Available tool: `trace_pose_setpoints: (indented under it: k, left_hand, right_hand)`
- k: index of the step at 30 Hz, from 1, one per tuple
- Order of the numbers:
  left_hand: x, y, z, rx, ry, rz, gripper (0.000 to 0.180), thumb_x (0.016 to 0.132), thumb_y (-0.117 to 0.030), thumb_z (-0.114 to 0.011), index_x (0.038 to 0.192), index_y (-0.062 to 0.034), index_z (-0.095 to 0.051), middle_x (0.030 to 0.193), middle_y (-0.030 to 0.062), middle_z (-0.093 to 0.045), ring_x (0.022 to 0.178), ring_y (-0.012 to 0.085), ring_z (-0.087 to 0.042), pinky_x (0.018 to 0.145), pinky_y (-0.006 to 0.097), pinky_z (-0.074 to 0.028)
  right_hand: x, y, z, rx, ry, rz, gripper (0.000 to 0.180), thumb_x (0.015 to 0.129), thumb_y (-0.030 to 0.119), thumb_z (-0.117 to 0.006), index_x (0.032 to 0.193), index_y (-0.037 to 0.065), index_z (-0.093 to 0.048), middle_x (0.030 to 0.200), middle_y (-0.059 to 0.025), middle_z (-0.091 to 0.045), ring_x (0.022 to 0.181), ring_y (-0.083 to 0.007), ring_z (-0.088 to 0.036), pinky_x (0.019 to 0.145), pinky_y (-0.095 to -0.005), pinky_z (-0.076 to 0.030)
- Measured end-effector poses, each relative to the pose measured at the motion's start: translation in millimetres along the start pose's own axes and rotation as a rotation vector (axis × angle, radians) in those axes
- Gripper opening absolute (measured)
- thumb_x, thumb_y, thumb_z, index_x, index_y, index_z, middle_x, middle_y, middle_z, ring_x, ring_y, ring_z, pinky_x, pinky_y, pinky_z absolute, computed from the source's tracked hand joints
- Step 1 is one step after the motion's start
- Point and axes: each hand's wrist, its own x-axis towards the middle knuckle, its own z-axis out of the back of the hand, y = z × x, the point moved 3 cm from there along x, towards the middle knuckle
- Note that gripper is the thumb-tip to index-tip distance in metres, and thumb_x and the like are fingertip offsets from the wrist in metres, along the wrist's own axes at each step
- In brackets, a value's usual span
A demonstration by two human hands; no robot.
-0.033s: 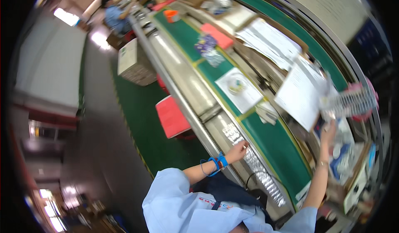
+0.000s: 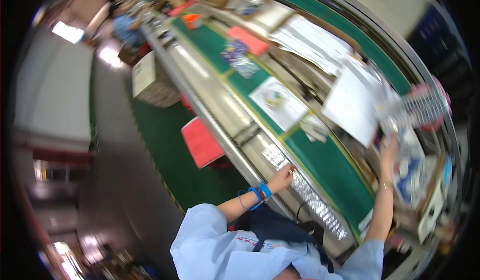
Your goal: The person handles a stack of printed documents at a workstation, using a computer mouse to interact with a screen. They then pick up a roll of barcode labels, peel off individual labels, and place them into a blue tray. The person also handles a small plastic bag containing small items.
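My left hand [image 2: 281,178], with a blue wrist strap, is held over a row of shiny silver pieces [image 2: 312,200] on the near side of the line. Its fingers are curled and pinched together; whatever may be between them is too small to make out. On the right, my right hand [image 2: 388,148] is stretched out, its fingers closed at the near end of a clear ribbed plastic tray [image 2: 412,111]. Motion blurs that hand and the tray. A white printed sheet [image 2: 351,105] lies left of the tray, and a pink basket [image 2: 445,97] is partly hidden behind it.
The green belt [image 2: 320,165] carries a white sheet with a coiled item [image 2: 274,100], pale gloves [image 2: 313,127] and an orange cup [image 2: 191,20]. A box of plastic bags [image 2: 415,185] stands right. Left are a red stool [image 2: 201,141], a carton [image 2: 155,82] and a distant seated person [image 2: 126,27].
The whole view has shifted slightly, so the scene sits further left and up. Both hands keep nearly the same places beside the silver pieces and the tray.
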Motion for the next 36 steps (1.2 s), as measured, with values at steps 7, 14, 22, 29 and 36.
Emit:
trace_pose_setpoints:
  k: [7, 14, 22, 29, 36]
  left_hand:
    - [2, -14, -2, -0.035, 0.112, 0.071, 0.022, 0.082, -0.005, -0.047, 0.104, -0.0024, -0.048, 0.089, 0.0075, -0.056, 0.071, 0.0136, -0.054, 0.062, 0.026, -0.044]
    - [-1, -10, 2, -0.016, 0.151, 0.068, 0.021, 0.082, -0.005, -0.046, 0.103, -0.0017, -0.048, 0.092, 0.008, -0.057, 0.071, 0.0131, -0.054, 0.063, 0.026, -0.044]
    - [14, -5, -3, -0.171, 0.177, 0.118, 0.021, 0.085, -0.01, -0.048, 0.106, -0.0031, -0.048, 0.096, 0.0079, -0.057, 0.078, 0.0142, -0.056, 0.069, 0.026, -0.045]
    - [77, -97, -32, -0.779, 0.242, 0.171, 0.035, 0.088, -0.021, -0.047, 0.117, -0.0039, -0.038, 0.114, 0.0145, -0.047, 0.091, 0.0193, -0.053, 0.078, 0.031, -0.044]
    - [112, -168, -43, 0.252, -0.262, -0.525, 0.057, 0.069, -0.014, -0.068, 0.116, -0.0016, -0.037, 0.109, 0.0166, -0.042, 0.095, 0.0257, -0.046, 0.079, 0.037, -0.041]
  right_hand:
    - [-6, 137, 23, 0.092, 0.215, 0.045, 0.047, 0.072, -0.01, -0.043, 0.114, 0.011, -0.052, 0.112, -0.0152, -0.053, 0.104, -0.0291, -0.051, 0.089, -0.0337, -0.041]
    - [-22, 185, 9, 0.201, 0.13, 0.308, 0.034, 0.074, -0.001, -0.046, 0.106, 0.01, -0.053, 0.11, -0.0111, -0.055, 0.103, -0.0267, -0.052, 0.091, -0.0361, -0.041]
    - [-48, 179, 10, 0.28, 0.277, 0.394, 0.039, 0.071, -0.002, -0.049, 0.107, 0.01, -0.051, 0.11, -0.0093, -0.054, 0.11, -0.025, -0.046, 0.1, -0.0417, -0.027]
    - [-65, 151, 38, 0.199, 0.225, 0.203, 0.047, 0.067, 0.001, -0.054, 0.113, 0.01, -0.047, 0.113, -0.0145, -0.051, 0.113, -0.0304, -0.041, 0.097, -0.0417, -0.027]
    - [-121, 117, 80, 0.182, 0.299, -0.314, 0.023, 0.079, 0.011, -0.052, 0.101, 0.009, -0.05, 0.093, -0.0153, -0.056, 0.089, -0.0331, -0.052, 0.075, -0.0412, -0.04]
